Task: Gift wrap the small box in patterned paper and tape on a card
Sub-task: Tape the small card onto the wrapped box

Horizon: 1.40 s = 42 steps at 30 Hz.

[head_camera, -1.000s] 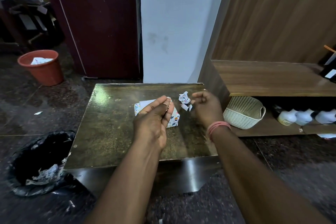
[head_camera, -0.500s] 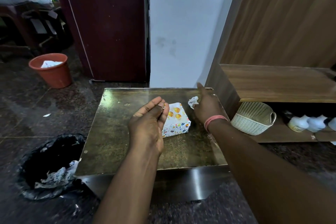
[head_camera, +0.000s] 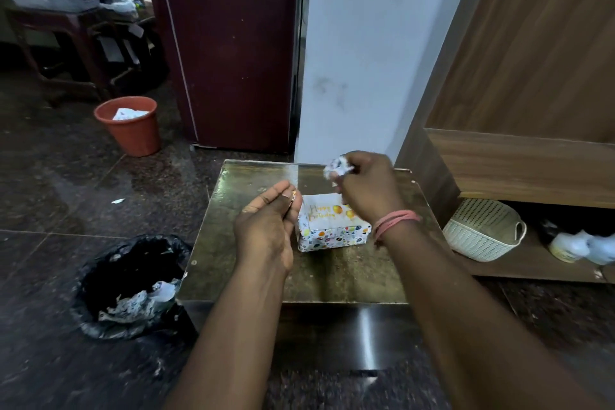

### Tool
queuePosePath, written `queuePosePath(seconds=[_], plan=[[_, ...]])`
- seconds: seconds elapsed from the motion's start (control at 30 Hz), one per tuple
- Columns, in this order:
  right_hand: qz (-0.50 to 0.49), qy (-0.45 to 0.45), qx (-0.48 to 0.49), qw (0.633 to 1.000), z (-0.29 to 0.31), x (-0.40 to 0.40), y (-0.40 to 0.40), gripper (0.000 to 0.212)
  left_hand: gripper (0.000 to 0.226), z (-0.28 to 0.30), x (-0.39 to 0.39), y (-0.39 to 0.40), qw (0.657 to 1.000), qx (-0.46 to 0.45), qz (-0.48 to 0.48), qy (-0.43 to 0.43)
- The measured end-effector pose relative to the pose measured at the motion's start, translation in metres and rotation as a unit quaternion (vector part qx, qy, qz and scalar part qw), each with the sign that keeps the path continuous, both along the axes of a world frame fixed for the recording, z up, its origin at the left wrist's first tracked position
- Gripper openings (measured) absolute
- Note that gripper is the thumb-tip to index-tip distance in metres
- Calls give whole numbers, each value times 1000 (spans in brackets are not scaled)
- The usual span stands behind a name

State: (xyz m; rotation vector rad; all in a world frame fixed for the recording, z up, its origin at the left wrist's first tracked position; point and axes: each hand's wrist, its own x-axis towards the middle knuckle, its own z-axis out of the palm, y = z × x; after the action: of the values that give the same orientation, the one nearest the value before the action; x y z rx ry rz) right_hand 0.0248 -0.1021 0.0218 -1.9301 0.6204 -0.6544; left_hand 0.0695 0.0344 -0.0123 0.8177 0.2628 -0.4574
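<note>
A small box (head_camera: 332, 236) wrapped in white patterned paper lies in the middle of the low brass-coloured table (head_camera: 253, 183). A white card (head_camera: 324, 215) with gold "Happy Birthday" lettering and balloons lies on its top. My left hand (head_camera: 266, 230) hovers just left of the box, fingers loosely curled, holding nothing that I can see. My right hand (head_camera: 366, 186) is raised above the box's far right corner and grips a crumpled scrap of patterned paper (head_camera: 337, 168).
A black bin bag (head_camera: 129, 283) with crumpled paper stands on the floor left of the table. An orange bucket (head_camera: 128, 125) sits further back by a maroon door. To the right, a wooden shelf holds a cream basket (head_camera: 482, 233) and white bottles (head_camera: 582, 246).
My right hand has picked the crumpled paper scrap off the table and lifted it above the box. The left hand stays beside the box. The head camera has moved closer.
</note>
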Motion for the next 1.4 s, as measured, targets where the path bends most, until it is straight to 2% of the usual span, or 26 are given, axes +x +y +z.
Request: queuePosePath(seconds=[0.13,0.23,0.3,0.47,0.57,0.73,0.9,1.0,1.07,1.13,1.27,1.4], plan=[[78,62,-62,993,-9,4,74,26,21,-4,-4,17,999,28,33,-16],[82,70,-114,988,-21,17,111,16,19,-6,-2,45,993,102,52,-37],[99,72,-149,981,-25,30,142,18,18,-8,9,75,986,148,64,-46],[203,133,-153,958,-46,83,223,32,29,-15,56,173,955,281,27,-90],[246,156,-130,948,-54,107,257,30,36,-24,88,219,939,337,4,-69],[241,138,-12,961,-84,129,283,18,33,-44,122,270,933,351,-76,24],[163,192,-58,966,-139,151,310,26,25,-100,144,272,921,374,-99,48],[172,256,-85,947,-170,155,320,23,19,-134,156,271,906,402,-122,52],[178,271,-52,944,-191,160,323,21,24,-156,165,273,905,407,-116,50],[165,270,21,949,-209,174,323,19,26,-173,174,276,906,411,-94,44],[148,268,165,938,-242,204,329,12,8,-206,191,282,912,405,-35,59],[136,278,213,927,-273,215,329,17,18,-239,206,277,895,439,-23,71]])
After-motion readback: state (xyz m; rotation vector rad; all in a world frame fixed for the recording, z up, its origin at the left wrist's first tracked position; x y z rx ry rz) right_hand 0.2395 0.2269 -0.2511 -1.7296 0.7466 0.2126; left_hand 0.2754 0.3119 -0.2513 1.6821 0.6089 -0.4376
